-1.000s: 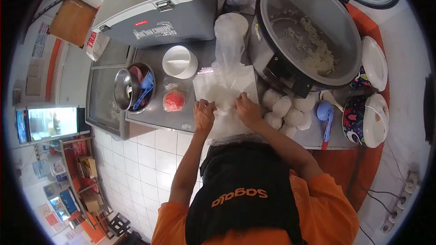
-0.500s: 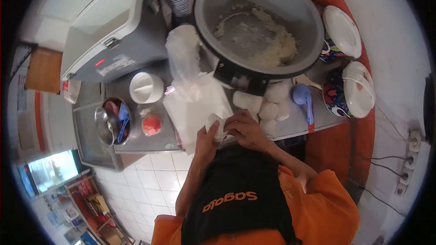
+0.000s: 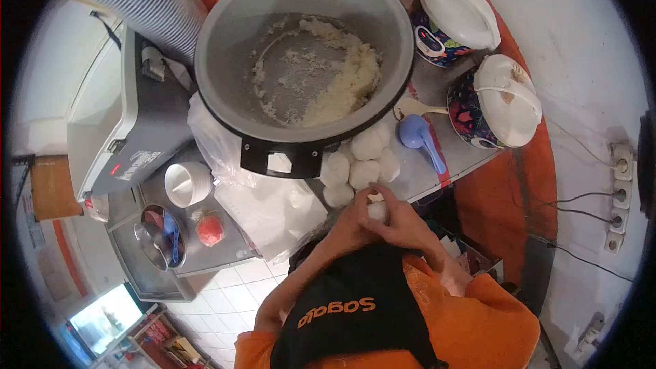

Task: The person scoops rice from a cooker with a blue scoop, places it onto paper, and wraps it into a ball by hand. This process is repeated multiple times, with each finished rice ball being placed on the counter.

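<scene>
My left hand point(image 3: 350, 224) and my right hand point(image 3: 408, 224) are both closed round a small white wrapped bundle point(image 3: 377, 212) at the table's front edge. Only its top shows between my fingers. Just beyond my hands sit several similar white bundles point(image 3: 365, 173), piled close together. On the left lies a stack of white paper sheets point(image 3: 270, 212), partly covered by a clear plastic bag point(image 3: 212, 130). Behind the bundles stands a large grey cooking pot point(image 3: 222, 89) with white rice point(image 3: 355, 85) along its wall and bottom.
A blue scoop point(image 3: 413, 131) and a pale rice paddle point(image 3: 417, 107) lie right of the bundles, near two patterned lidded pots point(image 3: 471, 113). A white cup stack point(image 3: 188, 184), a red bagged item point(image 3: 210, 229), a metal bowl point(image 3: 152, 246) and a grey cooler box point(image 3: 147, 143) are left.
My view has turned, so the pot and paper appear farther left. My hands have moved rightwards from the paper stack to beside the piled bundles, still holding the white bundle.
</scene>
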Demonstrator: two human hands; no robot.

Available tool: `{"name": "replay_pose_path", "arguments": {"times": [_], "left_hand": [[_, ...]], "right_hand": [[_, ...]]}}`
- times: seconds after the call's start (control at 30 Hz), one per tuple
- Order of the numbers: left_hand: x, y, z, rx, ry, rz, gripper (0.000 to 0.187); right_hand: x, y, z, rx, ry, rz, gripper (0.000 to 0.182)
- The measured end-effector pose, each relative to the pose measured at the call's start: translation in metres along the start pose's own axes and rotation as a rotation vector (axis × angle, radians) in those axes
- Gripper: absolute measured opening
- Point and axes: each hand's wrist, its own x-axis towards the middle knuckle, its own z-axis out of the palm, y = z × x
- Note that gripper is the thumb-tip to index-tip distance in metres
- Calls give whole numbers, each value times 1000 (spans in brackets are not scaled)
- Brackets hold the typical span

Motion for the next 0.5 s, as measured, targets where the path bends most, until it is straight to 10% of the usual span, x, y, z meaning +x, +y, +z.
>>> {"name": "replay_pose_path", "arguments": {"times": [0.33,0.5], "left_hand": [[-4,30,-52,-142,70,-67,71],[-34,83,-90,19,222,53,43]], "right_hand": [[77,181,-19,-23,752,231,44],[77,180,-23,-254,789,250,39]]}}
